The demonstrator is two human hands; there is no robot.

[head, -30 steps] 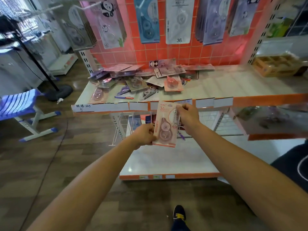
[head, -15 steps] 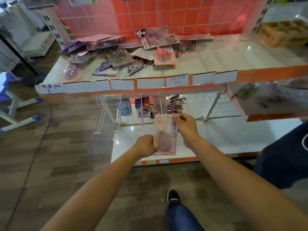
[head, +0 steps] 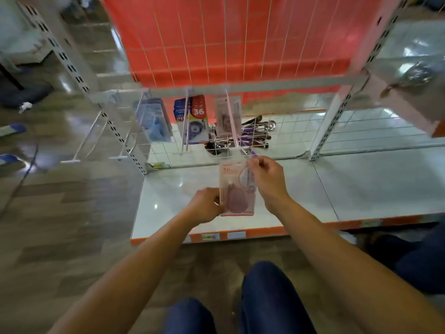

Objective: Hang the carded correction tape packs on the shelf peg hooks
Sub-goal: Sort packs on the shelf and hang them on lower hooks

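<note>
I hold a pink carded correction tape pack point(head: 234, 189) upright in both hands, just below the front tip of a long peg hook point(head: 233, 127). My left hand point(head: 207, 208) pinches the pack's lower left edge. My right hand point(head: 268, 180) grips its upper right edge. A matching pink pack point(head: 227, 116) hangs at the back of that same hook. Left of it hang a blue and red pack point(head: 193, 119) marked 36 and a pale blue pack point(head: 154, 122), each on its own hook.
Bare peg hooks point(head: 89, 138) stick out at the left. Behind the hooks stands a white wire grid point(head: 289, 131) with purple items point(head: 252, 136) heaped at its foot. A white base shelf point(head: 301, 189) with an orange edge lies below. My knees point(head: 272, 297) are low in view.
The view has dropped below the upper shelf, which has left the frame. Both hands carried the pink pack down to the lower peg hooks, close to one hook's tip.
</note>
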